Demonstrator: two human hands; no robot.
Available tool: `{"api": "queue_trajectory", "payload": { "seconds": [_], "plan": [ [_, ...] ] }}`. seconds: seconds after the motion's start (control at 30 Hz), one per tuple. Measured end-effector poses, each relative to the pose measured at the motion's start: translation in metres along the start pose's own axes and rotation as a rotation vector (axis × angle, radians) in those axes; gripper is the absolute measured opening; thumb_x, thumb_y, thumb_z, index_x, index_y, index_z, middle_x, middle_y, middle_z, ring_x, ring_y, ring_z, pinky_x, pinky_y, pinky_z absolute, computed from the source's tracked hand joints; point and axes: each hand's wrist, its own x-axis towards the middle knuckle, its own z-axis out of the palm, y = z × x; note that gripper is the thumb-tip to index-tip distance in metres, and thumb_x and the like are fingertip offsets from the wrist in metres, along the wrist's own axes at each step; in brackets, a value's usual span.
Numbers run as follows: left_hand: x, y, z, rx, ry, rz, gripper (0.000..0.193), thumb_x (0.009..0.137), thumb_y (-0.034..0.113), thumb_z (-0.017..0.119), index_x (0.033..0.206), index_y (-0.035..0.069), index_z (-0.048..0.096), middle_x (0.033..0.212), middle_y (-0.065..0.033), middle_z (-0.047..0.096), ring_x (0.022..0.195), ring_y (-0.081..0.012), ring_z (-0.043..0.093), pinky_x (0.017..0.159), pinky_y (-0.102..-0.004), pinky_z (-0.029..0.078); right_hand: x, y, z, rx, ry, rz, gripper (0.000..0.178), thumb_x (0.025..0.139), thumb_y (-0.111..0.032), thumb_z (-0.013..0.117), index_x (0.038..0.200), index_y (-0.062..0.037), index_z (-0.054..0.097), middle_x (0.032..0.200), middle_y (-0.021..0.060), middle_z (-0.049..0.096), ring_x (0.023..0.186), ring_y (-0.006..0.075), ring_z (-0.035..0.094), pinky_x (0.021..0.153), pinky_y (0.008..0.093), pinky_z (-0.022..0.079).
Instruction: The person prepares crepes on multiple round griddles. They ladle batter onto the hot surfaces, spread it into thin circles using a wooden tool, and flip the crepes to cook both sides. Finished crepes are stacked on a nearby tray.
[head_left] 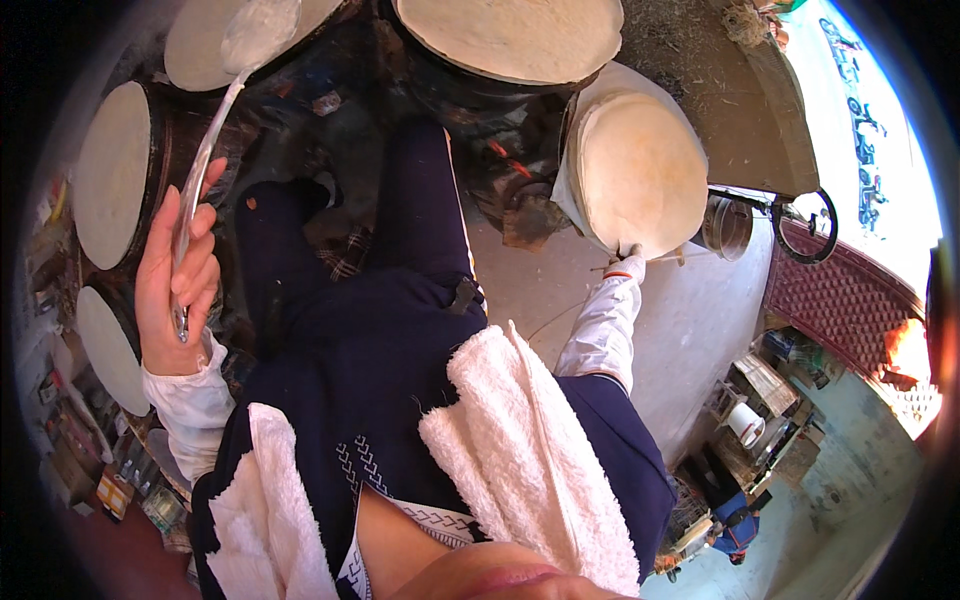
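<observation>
Long metal ladle and round thin flatbread, both in hand.
The ladle (205,150) slants upward, its bowl coated in pale batter, above a dark round griddle. The flatbread (640,170) is pale, dry-looking, held by its lower edge.

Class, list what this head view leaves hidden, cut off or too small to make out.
- Right hand: mostly hidden behind the round flatbread stack; its grip cannot be seen.
- Top griddle: cut off by the upper edge.
- Left hand holds a long ladle; its bowl contents are blurred.
- Shelf items lower right: too small to identify.
</observation>
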Motion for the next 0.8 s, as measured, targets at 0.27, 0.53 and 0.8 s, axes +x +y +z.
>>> {"api": "queue_trajectory", "payload": {
  "seconds": [0.27, 0.53, 0.8],
  "plan": [
    [0.002, -0.003, 0.0, 0.039, 0.054, 0.006, 0.051, 0.11, 0.025, 0.039, 0.15, -0.005, 0.028, 0.085, -0.0057, 0.056, 0.042, -0.0029, 0.041, 0.031, -0.017, 0.035, -0.018, 0.006, -0.007, -0.251, 0.146, -0.122, 0.049, 0.086, -0.056, 0.066, 0.086, -0.0076, 0.07, 0.066, 0.0106, 0.06, 0.057, 0.026, 0.053, 0.056, 0.0421, 0.042],
    [-0.005, 0.003, 0.0, 0.005, 0.095, -0.089, 0.048, 0.108, 0.026, 0.044, 0.144, -0.005, 0.037, 0.082, -0.0021, 0.055, 0.043, -0.0009, 0.038, 0.031, -0.0164, 0.03, -0.217, -0.02, 0.034, -0.141, -0.149, -0.29, 0.023, 0.087, -0.03, 0.069, 0.088, -0.0067, 0.065, 0.066, 0.0016, 0.053, 0.051, 0.013, 0.046, 0.046, 0.0292, 0.037],
    [0.005, 0.008, -0.017, -0.044, 0.14, -0.137, 0.046, 0.109, 0.024, 0.04, 0.144, -0.006, 0.036, 0.08, -0.0015, 0.049, 0.044, -0.0011, 0.037, 0.036, -0.0162, 0.035, -0.43, -0.012, 0.225, -0.926, -0.728, -1.421, 0.068, 0.075, -0.044, 0.081, 0.13, -0.0101, 0.061, 0.124, 0.0192, 0.059, 0.112, 0.0379, 0.061, 0.094, 0.0441, 0.049]
  ]
}}
